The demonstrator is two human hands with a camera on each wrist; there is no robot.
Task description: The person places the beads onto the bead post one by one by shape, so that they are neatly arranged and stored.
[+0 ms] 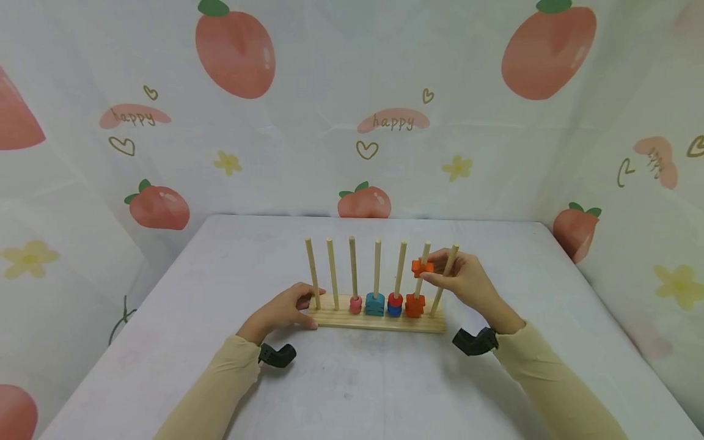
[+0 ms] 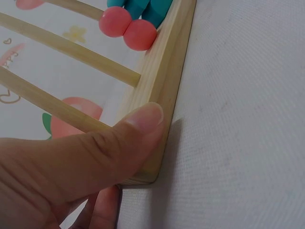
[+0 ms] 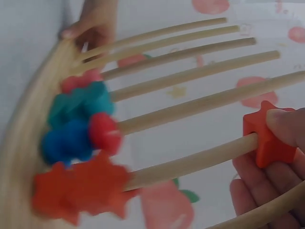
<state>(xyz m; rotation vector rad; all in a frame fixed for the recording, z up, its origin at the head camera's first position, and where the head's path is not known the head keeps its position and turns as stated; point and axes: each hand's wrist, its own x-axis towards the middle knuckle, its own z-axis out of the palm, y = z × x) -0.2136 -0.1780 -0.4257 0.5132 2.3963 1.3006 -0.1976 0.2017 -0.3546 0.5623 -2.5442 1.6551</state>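
Observation:
My right hand (image 1: 464, 280) pinches an orange star-shaped bead (image 3: 268, 136) between thumb and fingers. That bead is threaded on a wooden peg (image 3: 195, 160), a little below its top. Lower on the same peg, orange star beads (image 1: 415, 305) sit stacked at the bottom. My left hand (image 1: 283, 310) grips the left end of the pegged wooden base (image 1: 379, 325), with the thumb (image 2: 109, 148) along its front edge and the other fingers partly hidden behind. Neighbouring pegs carry a red bead (image 3: 106, 133) over blue ones (image 1: 395, 311), teal beads (image 1: 375, 304) and round pink beads (image 2: 140, 35).
Two bare pegs (image 1: 332, 269) rise at the left end of the base, and another bare peg (image 1: 444, 278) stands at the right end, beside my right hand. A white cloth (image 1: 352, 379) covers the table. Behind it hangs a peach-patterned curtain (image 1: 308, 165).

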